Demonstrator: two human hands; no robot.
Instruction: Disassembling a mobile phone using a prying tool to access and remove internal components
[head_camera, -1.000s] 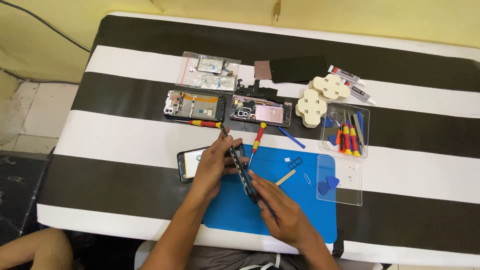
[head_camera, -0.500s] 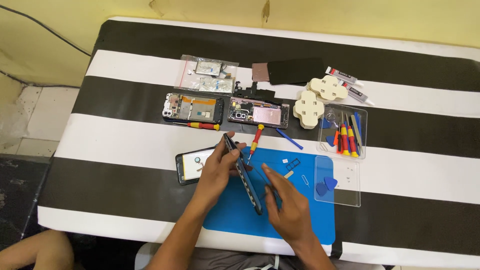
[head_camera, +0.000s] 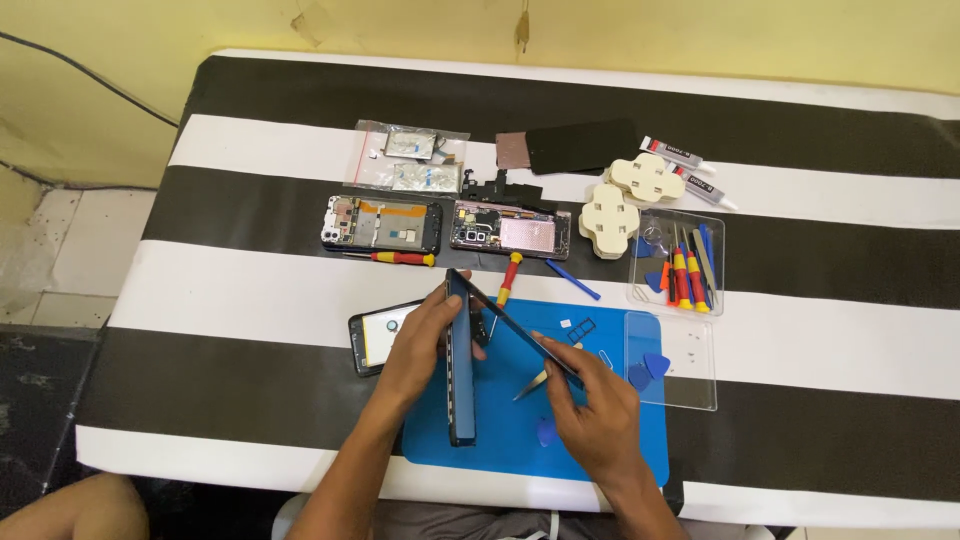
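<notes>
My left hand (head_camera: 420, 340) grips a dark blue phone body (head_camera: 462, 395) that stands on its long edge over the blue work mat (head_camera: 610, 455). My right hand (head_camera: 600, 420) holds the thin dark panel (head_camera: 520, 330) of that phone. The panel swings out to the right, away from the body, and the two still meet at the far end. A blue triangular pick (head_camera: 546, 432) and a pale flat pry tool (head_camera: 535, 382) lie on the mat between the hands.
A second phone (head_camera: 372, 338) with a lit screen lies left of the mat. Two opened phones (head_camera: 383, 222) (head_camera: 510, 232), red-and-yellow screwdrivers (head_camera: 405, 257), parts bags (head_camera: 410, 160), cream clamps (head_camera: 625, 200), a tool tray (head_camera: 680, 265) and a clear lid (head_camera: 672, 345) fill the striped table (head_camera: 250, 290).
The phone was held as one closed slab between both hands. Now my right hand has drawn the panel out to the right, opening a gap from the body.
</notes>
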